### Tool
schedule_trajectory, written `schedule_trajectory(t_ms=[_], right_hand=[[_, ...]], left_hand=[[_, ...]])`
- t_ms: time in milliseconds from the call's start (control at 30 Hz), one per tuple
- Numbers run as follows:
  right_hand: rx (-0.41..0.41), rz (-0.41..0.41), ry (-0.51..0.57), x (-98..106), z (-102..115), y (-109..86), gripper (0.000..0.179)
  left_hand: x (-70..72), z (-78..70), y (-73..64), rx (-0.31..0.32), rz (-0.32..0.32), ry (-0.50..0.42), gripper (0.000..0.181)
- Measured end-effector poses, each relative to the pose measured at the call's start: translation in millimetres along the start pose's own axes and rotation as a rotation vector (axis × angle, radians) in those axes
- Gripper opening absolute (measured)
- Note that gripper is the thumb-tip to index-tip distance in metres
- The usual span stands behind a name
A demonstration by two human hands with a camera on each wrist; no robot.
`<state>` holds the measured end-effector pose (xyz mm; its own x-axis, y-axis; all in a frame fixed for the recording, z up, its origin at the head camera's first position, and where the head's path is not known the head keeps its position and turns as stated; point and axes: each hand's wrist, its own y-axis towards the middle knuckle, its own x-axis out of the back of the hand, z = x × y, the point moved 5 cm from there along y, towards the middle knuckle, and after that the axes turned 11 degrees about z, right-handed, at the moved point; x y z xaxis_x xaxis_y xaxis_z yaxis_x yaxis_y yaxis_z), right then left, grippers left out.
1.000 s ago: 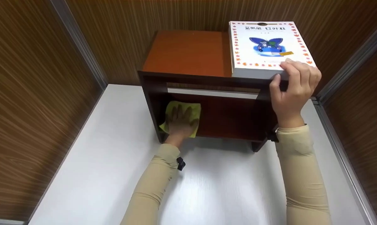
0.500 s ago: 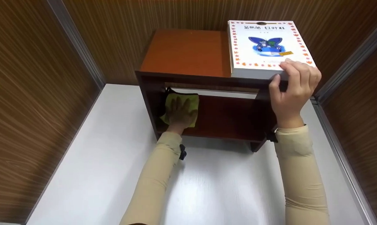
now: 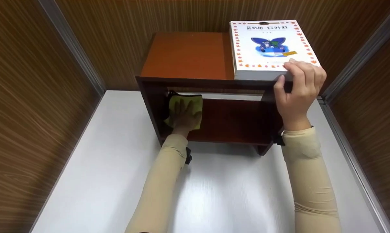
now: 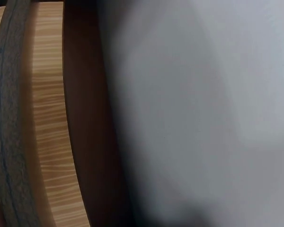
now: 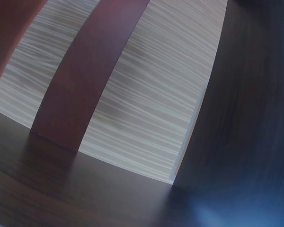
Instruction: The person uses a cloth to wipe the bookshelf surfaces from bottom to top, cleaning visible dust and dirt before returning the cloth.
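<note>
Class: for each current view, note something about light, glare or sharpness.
Head view: glare on the white table, shadow over the left hand inside the shelf; left wrist view: the shelf's edges look bowed, white surface soft; right wrist view: bluish haze at lower right.

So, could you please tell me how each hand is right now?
Left hand: open, fingers spread on the yellow-green cloth.
Right hand: closed, gripping the book at its near corner.

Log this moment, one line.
left hand: spread on yellow-green cloth | right hand: gripping white paper book | reddish-brown wooden shelf: cloth inside, book atop
</note>
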<state>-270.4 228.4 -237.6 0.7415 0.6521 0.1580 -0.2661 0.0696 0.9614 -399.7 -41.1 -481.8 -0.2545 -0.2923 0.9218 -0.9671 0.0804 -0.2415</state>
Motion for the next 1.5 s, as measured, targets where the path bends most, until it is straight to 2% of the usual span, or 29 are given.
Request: schedule_trajectory(t_ms=[133,267,433,567,767,900,1167,1333,1500], right_hand=[[0.0,0.0,0.009,-2.7,0.0,0.4,0.027],[0.002,-0.002,0.009,-2.5,1.8,0.7,0.026],[-0.008,-0.027,0.001,2.8,4.6,5.1,0.027],[-0.019,-0.05,-0.001,6.6,6.7,9.6,0.027],[-0.017,-0.053,0.009,7.2,9.5,11.7,0.027],[-0.015,-0.05,0.019,5.6,10.4,11.1,0.027],[-0.029,-0.033,0.021,1.3,9.6,9.0,0.027],[-0.039,-0.023,0.017,-1.7,6.7,6.0,0.028],[-0.036,-0.023,0.021,-4.2,5.4,0.8,0.027]], left_hand=[[-1.3,3.5,-2.9,0.019,-0.002,0.018,0.067],[-6.8,3.5,-9.3,0.059,0.0,0.092,0.067],[-17.5,-10.6,-24.8,0.064,-0.025,0.181,0.069],[-22.0,-21.7,-40.4,0.064,-0.07,0.172,0.069],[-28.1,-31.7,-64.4,0.048,-0.117,0.1,0.067],[-31.5,-35.0,-71.8,0.055,-0.125,0.112,0.066],[-28.7,-32.8,-64.3,0.068,-0.094,0.098,0.067],[-26.0,-32.7,-50.4,0.074,-0.059,0.085,0.067],[-25.4,-33.8,-32.2,0.102,-0.022,0.117,0.067]])
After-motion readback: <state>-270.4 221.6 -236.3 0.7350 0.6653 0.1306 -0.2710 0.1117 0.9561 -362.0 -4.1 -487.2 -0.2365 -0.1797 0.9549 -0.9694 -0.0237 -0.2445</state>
